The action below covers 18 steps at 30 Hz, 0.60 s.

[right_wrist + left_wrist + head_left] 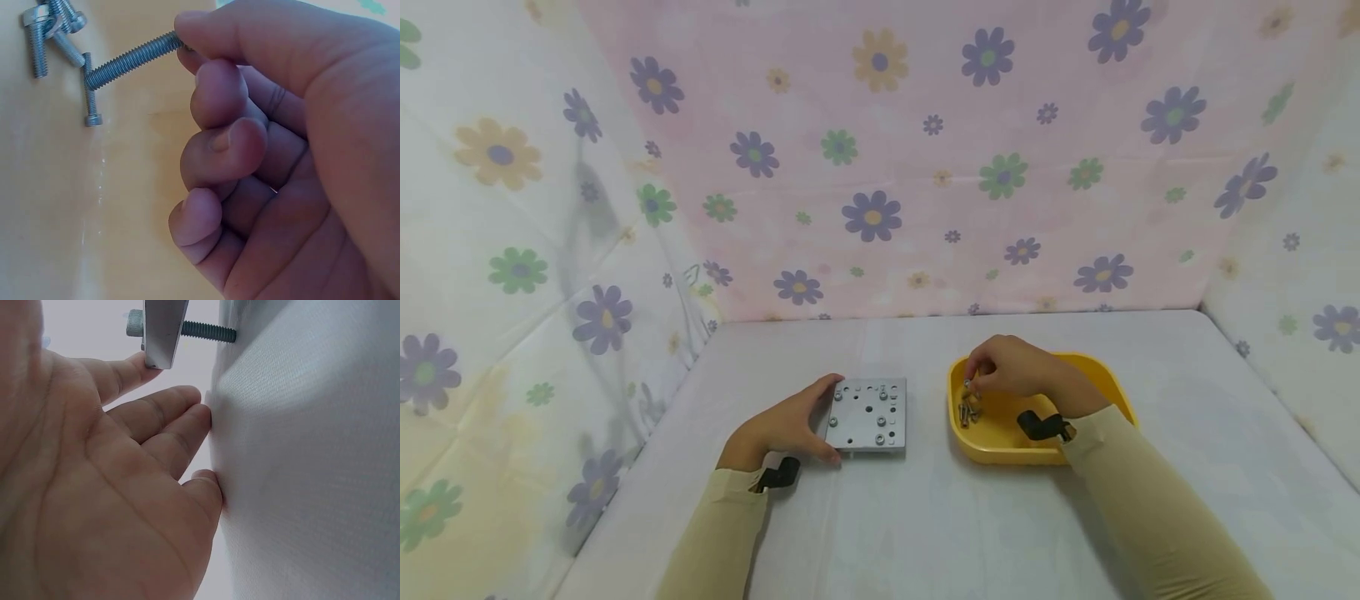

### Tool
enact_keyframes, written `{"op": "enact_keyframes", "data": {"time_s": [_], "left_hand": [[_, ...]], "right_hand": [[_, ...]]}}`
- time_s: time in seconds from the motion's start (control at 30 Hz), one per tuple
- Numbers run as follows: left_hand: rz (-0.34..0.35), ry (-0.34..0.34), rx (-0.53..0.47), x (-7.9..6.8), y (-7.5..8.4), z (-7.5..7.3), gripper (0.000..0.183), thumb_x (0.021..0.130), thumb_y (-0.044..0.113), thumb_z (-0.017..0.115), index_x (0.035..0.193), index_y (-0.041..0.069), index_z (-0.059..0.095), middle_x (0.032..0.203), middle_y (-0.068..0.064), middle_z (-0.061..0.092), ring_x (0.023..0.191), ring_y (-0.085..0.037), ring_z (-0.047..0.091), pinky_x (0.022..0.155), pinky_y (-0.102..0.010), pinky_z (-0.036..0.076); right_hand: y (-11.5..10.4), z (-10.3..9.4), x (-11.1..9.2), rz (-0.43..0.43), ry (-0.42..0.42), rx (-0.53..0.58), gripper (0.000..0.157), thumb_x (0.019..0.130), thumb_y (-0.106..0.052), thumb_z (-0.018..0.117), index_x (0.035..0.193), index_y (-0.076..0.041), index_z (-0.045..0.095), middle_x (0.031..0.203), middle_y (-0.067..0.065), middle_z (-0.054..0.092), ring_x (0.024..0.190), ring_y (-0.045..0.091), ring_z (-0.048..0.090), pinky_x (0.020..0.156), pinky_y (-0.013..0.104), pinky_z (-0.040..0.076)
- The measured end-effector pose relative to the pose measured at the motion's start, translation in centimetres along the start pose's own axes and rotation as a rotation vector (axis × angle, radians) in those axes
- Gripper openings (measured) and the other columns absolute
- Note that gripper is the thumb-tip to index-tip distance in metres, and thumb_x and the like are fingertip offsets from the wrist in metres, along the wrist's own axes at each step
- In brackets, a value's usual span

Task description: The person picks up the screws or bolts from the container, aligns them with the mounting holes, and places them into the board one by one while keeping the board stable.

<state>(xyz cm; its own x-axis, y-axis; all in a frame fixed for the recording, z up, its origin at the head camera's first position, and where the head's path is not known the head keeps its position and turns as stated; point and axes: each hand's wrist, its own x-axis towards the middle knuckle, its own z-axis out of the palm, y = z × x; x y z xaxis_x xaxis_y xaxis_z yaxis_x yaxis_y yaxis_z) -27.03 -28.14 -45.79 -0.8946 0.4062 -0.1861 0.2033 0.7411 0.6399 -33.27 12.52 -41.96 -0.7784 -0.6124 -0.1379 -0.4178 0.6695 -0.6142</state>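
A silver metal plate [859,433] with holes and several socket-head bolts through it sits on the table, left of centre. My left hand [790,425] holds its left side, thumb at the near corner and index finger at the far one. In the left wrist view, a threaded bolt shank [209,331] sticks out beneath the plate, and the other fingers [178,434] lie low by the tabletop. Over the yellow tray, my right hand [1018,367] pinches a bolt [134,60] between thumb and index finger; its head is hidden. Loose bolts [37,50] lie below, one smaller screw [92,119] beside them.
The yellow tray [1007,457] stands at the right, its raised rim around the right hand. Black wrist devices [778,473] are at both sleeves. White cloth covers the table [880,533], and a flowered curtain [895,150] hangs behind and at the sides.
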Motion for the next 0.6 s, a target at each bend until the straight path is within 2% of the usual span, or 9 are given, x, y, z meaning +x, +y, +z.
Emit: {"op": "enact_keyframes", "data": {"time_s": [0.27, 0.6], "left_hand": [[0.005, -0.004, 0.009, 0.2, -0.1, 0.1, 0.134, 0.054, 0.044, 0.100, 0.163, 0.023, 0.025, 0.169, 0.001, 0.029, 0.159, -0.022, 0.021, 0.127, -0.052, 0.021], [-0.010, -0.011, -0.005, 0.1, -0.1, 0.0, 0.134, 0.055, 0.042, 0.100, 0.163, 0.024, 0.024, 0.170, 0.001, 0.027, 0.159, -0.022, 0.019, 0.127, -0.052, 0.020]], "right_hand": [[-0.2, -0.6, -0.7, -0.026, 0.054, 0.028, 0.007, 0.096, -0.020, 0.071, 0.100, -0.018, 0.076, 0.076, 0.000, 0.065, 0.066, 0.017, 0.051, 0.062, 0.030, 0.043], [-1.3, -1.1, -1.3, -0.113, 0.114, 0.100, 0.015, 0.098, -0.025, 0.071, 0.110, -0.016, 0.076, 0.070, 0.000, 0.058, 0.060, 0.016, 0.048, 0.059, 0.029, 0.044]]}}
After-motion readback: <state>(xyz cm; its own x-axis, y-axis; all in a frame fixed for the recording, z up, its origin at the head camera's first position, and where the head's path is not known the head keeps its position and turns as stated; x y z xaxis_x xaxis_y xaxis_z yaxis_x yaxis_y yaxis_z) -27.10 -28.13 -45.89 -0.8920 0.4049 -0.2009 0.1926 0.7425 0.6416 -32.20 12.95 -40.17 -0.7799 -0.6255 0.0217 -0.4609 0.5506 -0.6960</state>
